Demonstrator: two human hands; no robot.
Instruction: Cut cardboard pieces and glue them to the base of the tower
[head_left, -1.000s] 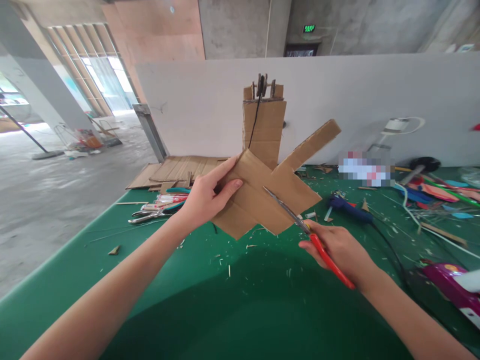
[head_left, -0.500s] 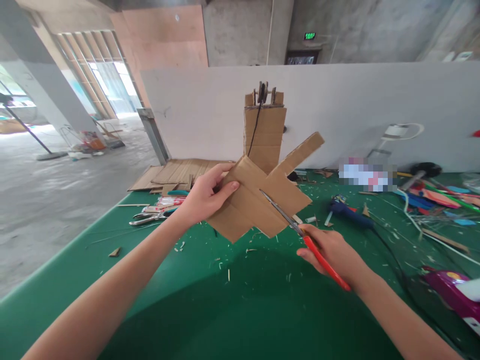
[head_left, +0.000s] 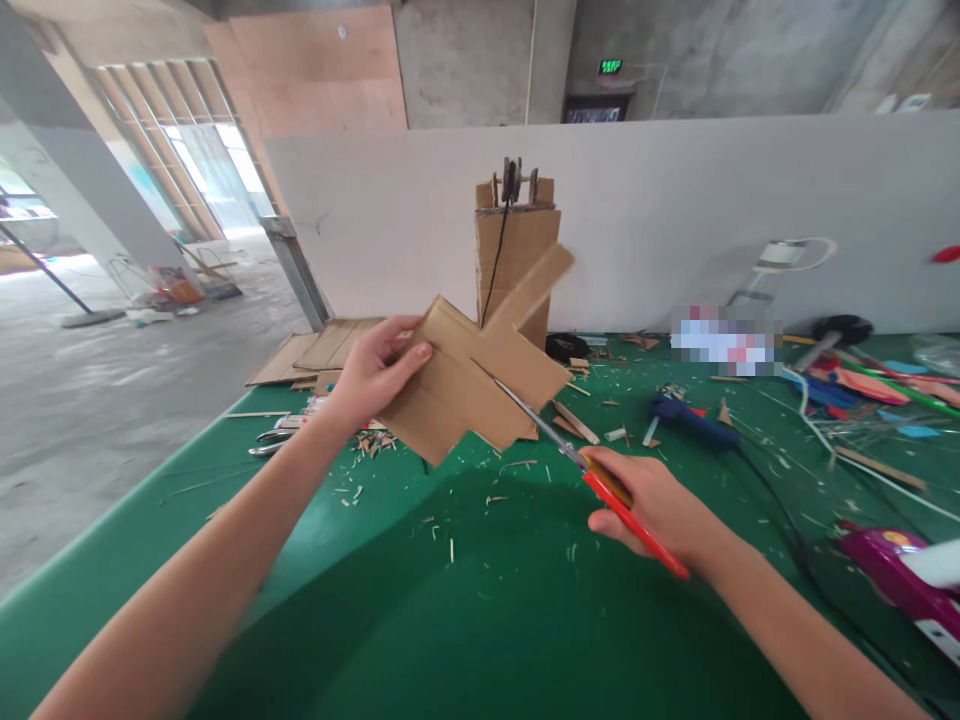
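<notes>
My left hand [head_left: 386, 370] grips the left corner of a cut cardboard piece [head_left: 450, 385], thumb on its near face. The piece is held tilted above the table, and a narrow strip of it juts to the upper right. Closed around the red handles of a pair of scissors [head_left: 630, 520] is my right hand [head_left: 652, 500]. The blades point up and left, their tips at the middle of the cardboard, along a slit. Behind the piece stands an upright cardboard tower [head_left: 499, 235] with a wheel on top and a black cord hanging down.
Cardboard sheets [head_left: 337, 345] lie at the table's back left. A blue glue gun [head_left: 694, 420] with a dark cable rests on the right, near a purple device [head_left: 900, 570]. Scraps litter the green table [head_left: 465, 640]. A white board [head_left: 637, 220] rises behind it.
My left hand and the cardboard have moved left and a little down. The scissors have slid partly out of the slit, so more of the blades shows.
</notes>
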